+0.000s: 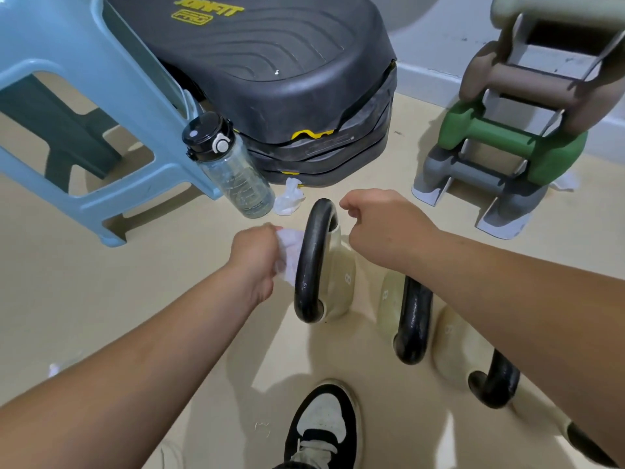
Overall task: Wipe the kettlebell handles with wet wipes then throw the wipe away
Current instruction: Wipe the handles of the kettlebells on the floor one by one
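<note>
Wipe (287,255) sits bunched in your left hand (255,257), fingers closed around it, pressed against the left side of the nearest kettlebell handle (309,262) at frame centre. That handle's arch runs top-to-bottom in frame, so stroke along that line. Your right hand (382,228) hovers loosely curled and empty just right of the handle's top, not touching it. Two more handles (414,319) wait lower right, closer to the right arm. Another crumpled wipe (289,198) lies by the bottle (233,170).
</note>
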Demonstrator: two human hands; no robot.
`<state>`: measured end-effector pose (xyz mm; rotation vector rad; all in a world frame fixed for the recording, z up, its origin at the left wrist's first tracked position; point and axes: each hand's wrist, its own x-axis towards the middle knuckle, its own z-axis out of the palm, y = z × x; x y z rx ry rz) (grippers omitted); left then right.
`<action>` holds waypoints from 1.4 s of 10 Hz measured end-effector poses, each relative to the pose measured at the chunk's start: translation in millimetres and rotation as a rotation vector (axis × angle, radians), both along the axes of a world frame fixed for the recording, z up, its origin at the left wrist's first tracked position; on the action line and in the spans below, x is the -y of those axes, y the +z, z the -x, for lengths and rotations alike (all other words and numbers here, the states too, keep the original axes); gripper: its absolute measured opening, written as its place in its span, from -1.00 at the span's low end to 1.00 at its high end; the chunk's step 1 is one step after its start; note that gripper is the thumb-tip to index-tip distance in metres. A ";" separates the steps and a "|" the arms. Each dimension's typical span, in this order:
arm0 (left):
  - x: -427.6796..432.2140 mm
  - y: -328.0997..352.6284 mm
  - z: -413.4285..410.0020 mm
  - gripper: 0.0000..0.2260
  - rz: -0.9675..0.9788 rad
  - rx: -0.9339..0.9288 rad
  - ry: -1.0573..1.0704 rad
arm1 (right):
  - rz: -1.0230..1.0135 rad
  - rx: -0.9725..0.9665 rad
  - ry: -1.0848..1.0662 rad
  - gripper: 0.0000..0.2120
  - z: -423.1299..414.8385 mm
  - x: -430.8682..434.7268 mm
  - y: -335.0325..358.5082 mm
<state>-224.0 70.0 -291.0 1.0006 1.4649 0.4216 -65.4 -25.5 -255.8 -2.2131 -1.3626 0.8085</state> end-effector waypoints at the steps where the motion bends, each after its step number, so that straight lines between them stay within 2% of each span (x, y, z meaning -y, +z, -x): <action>1: -8.5 9.8 -7.4 -0.91 -0.078 -0.028 -0.016 | -0.010 -0.033 -0.025 -0.59 3.5 -2.8 -1.5; 2: -16.6 16.1 -29.6 -0.72 0.242 0.097 -0.085 | -0.047 -0.156 -0.087 -0.57 8.7 -8.9 -2.5; 3: -22.9 4.4 -38.8 -0.61 0.380 0.137 -0.043 | -0.059 -0.224 -0.138 -0.52 7.9 -11.7 -3.8; 4: -29.8 -10.9 -36.4 -0.62 0.418 0.204 0.081 | -0.059 -0.234 -0.127 -0.53 6.2 -8.0 -6.6; 5: -26.7 -11.1 -35.0 -0.66 0.307 0.178 0.089 | -0.056 -0.183 -0.079 -0.57 5.6 -3.6 -5.4; 6: -17.5 1.4 -28.5 -0.87 -0.050 0.177 0.174 | -0.010 -0.043 -0.015 -0.52 -1.5 -4.1 -3.8; 7: -5.7 17.3 -26.1 -0.80 -0.259 0.231 0.114 | 0.049 0.024 -0.011 -0.49 -9.4 -3.2 0.2; 8: 25.8 11.1 -17.5 -0.65 -0.950 -0.448 -1.009 | 0.127 0.108 0.022 -0.49 -15.0 7.6 10.0; 9: 39.2 2.5 -5.5 -0.75 -0.895 -0.378 -1.095 | 0.138 0.157 0.087 -0.53 -11.6 15.5 14.7; 10: 63.1 -6.8 26.2 -0.75 -1.199 -0.466 -1.170 | 0.139 0.224 0.183 -0.60 -1.4 28.3 19.1; 11: 77.9 -6.7 40.4 -0.77 -1.218 -0.571 -1.248 | 0.175 0.296 0.250 -0.61 -0.3 39.3 22.8; 12: 100.6 24.2 32.9 -0.75 -0.890 -0.539 -1.236 | 0.186 0.408 0.283 -0.63 -13.5 53.2 31.5; 13: 104.6 44.3 22.0 -0.75 -0.695 -0.439 -1.234 | 0.190 0.408 0.250 -0.64 -25.2 62.0 40.6; 14: 97.6 88.1 1.3 -0.73 -0.559 -0.469 -1.309 | 0.192 0.391 0.237 -0.67 -33.3 78.9 47.3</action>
